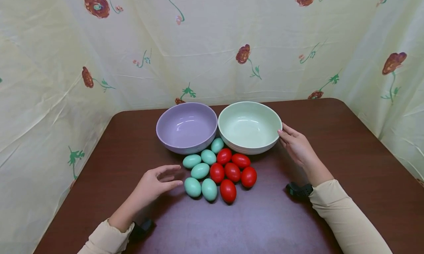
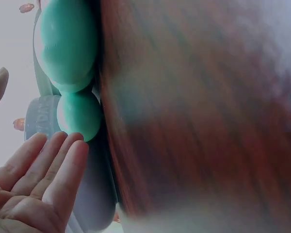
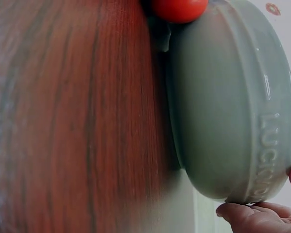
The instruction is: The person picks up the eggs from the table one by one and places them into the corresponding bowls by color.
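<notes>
My left hand point(image 1: 155, 184) reaches toward the left side of a cluster of eggs, fingers extended and holding nothing. Its thumb tip is close to a mint-green egg point(image 1: 192, 187); in the left wrist view the fingertips overlap another mint-green egg point(image 2: 79, 115), and contact is unclear. My right hand point(image 1: 297, 147) holds the right side of a pale green bowl point(image 1: 250, 150), thumb at the rim and fingers against the outer wall. Raised lettering shows on that bowl point(image 3: 213, 107). Several red eggs point(image 1: 232, 172) lie beside several mint-green ones.
A purple bowl point(image 1: 185, 150) stands left of the pale green bowl, nearly touching it. Both sit near the back of the dark wooden table point(image 1: 265, 224). A flowered cloth point(image 1: 212, 51) hangs behind and at the sides. Dark straps point(image 1: 298, 190) circle the wrists.
</notes>
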The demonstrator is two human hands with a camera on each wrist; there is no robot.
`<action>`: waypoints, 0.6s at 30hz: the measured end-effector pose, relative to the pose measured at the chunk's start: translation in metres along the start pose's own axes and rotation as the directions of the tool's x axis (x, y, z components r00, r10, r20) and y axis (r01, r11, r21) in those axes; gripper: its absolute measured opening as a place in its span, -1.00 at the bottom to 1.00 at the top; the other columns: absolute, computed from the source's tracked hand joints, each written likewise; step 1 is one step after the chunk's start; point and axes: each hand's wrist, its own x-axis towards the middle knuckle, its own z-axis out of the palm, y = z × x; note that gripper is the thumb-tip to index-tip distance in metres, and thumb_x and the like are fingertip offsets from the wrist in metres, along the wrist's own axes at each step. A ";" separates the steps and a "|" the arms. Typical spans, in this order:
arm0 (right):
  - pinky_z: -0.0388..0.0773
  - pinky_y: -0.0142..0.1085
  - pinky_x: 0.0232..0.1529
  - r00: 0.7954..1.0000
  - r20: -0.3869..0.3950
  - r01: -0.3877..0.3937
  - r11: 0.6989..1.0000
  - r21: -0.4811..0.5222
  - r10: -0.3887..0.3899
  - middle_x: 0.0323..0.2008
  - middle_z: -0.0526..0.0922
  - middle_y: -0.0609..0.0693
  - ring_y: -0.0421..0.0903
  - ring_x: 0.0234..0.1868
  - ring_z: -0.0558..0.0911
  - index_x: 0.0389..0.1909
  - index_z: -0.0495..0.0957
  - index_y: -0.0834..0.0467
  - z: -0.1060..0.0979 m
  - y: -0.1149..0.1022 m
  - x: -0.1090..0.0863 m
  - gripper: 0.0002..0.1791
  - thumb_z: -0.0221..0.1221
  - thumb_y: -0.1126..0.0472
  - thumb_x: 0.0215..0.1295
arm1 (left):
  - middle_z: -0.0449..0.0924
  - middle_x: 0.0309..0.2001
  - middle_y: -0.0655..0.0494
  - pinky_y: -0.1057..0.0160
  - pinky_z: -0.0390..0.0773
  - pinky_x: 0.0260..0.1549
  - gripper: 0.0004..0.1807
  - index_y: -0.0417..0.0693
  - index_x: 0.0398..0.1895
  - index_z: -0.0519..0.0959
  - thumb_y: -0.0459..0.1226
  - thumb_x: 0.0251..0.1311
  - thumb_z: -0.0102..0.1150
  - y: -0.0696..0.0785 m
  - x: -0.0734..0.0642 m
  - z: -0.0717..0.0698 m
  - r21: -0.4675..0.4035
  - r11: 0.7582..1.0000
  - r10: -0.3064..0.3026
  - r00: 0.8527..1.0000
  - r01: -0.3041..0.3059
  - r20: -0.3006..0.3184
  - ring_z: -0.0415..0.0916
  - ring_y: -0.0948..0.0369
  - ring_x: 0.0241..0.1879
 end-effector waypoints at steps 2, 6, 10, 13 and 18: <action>-0.13 -0.17 0.55 1.000 -0.004 -0.003 1.000 0.001 0.003 0.60 -0.27 0.11 -0.04 0.60 -0.15 0.56 -0.27 0.26 0.000 0.000 0.000 -0.26 -0.10 0.18 0.57 | 0.61 0.21 0.00 0.25 0.62 0.08 -0.38 -0.06 0.22 0.56 -0.11 0.06 0.47 0.001 -0.001 0.002 -0.010 1.000 -0.008 1.000 0.009 0.008 0.60 -0.03 0.17; -0.11 -0.18 0.53 1.000 -0.004 -0.010 1.000 -0.009 0.010 0.60 -0.27 0.12 -0.03 0.60 -0.13 0.56 -0.27 0.26 0.000 0.000 0.001 -0.26 -0.10 0.18 0.57 | 0.61 0.21 -0.06 0.25 0.63 0.07 -0.39 -0.11 0.22 0.56 -0.13 0.08 0.46 0.002 -0.002 0.005 -0.039 0.999 -0.004 0.999 0.005 0.035 0.60 -0.05 0.17; -0.09 -0.19 0.53 1.000 -0.007 -0.011 1.000 -0.003 0.011 0.60 -0.26 0.12 -0.04 0.60 -0.11 0.56 -0.26 0.26 -0.001 0.001 0.002 -0.26 -0.09 0.19 0.57 | 0.59 0.22 -0.12 0.25 0.62 0.08 -0.38 -0.19 0.23 0.54 -0.16 0.11 0.44 0.003 -0.002 0.008 -0.070 0.997 -0.005 0.998 0.010 0.062 0.59 -0.06 0.18; -0.10 -0.20 0.53 1.000 -0.007 -0.007 1.000 0.006 0.007 0.60 -0.27 0.12 -0.03 0.60 -0.12 0.56 -0.27 0.26 -0.001 0.002 0.002 -0.25 -0.09 0.19 0.57 | 0.59 0.22 -0.13 0.27 0.63 0.06 -0.38 -0.21 0.22 0.54 -0.17 0.10 0.45 0.002 -0.001 0.009 -0.084 0.996 -0.016 0.996 0.024 0.085 0.58 -0.06 0.19; -0.08 -0.20 0.53 1.000 -0.006 -0.004 1.000 0.000 0.004 0.60 -0.25 0.14 -0.03 0.60 -0.11 0.56 -0.28 0.26 -0.002 0.003 0.002 -0.25 -0.09 0.20 0.57 | 0.59 0.21 -0.16 0.35 0.62 0.01 -0.40 -0.24 0.20 0.55 -0.18 0.10 0.45 0.001 -0.001 0.012 -0.096 0.995 0.015 0.991 -0.002 0.131 0.57 -0.07 0.20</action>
